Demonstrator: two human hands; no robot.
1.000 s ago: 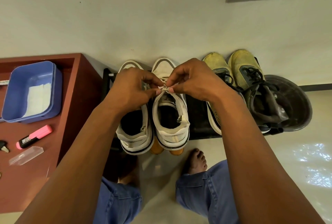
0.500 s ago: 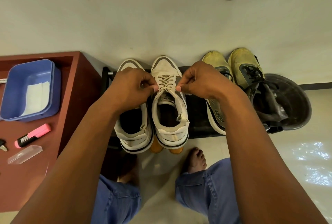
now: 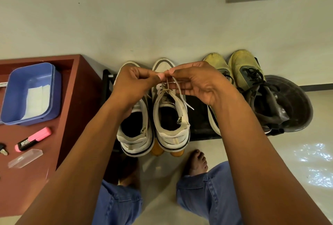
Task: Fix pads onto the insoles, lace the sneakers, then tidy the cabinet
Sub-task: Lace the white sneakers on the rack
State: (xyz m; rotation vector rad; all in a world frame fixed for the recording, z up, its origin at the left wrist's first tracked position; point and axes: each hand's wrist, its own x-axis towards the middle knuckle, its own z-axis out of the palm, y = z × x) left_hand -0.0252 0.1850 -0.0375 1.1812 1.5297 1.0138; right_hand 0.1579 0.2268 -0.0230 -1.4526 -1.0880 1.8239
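Two white sneakers stand side by side on a low black shoe rack (image 3: 198, 127), toes to the wall. My left hand (image 3: 133, 84) and right hand (image 3: 196, 82) meet above the right white sneaker (image 3: 171, 116) and both pinch its pale lace (image 3: 177, 87). The lace runs up from a knot at the tongue, and one loose end hangs over the shoe's right side. The left white sneaker (image 3: 134, 132) sits partly under my left wrist; its laces are hidden.
A yellow-green pair of sneakers (image 3: 241, 68) stands right of the white pair, beside a dark round basin (image 3: 297, 105). A red-brown cabinet top (image 3: 72, 98) at left carries a blue tub (image 3: 28, 91), a pink highlighter (image 3: 33, 139) and a clear cap (image 3: 25, 158). My bare feet and jeans are below.
My hands pulled the lace ends apart sideways half a second ago. They have now come back together higher above the tongue, with the lace drawn up between them.
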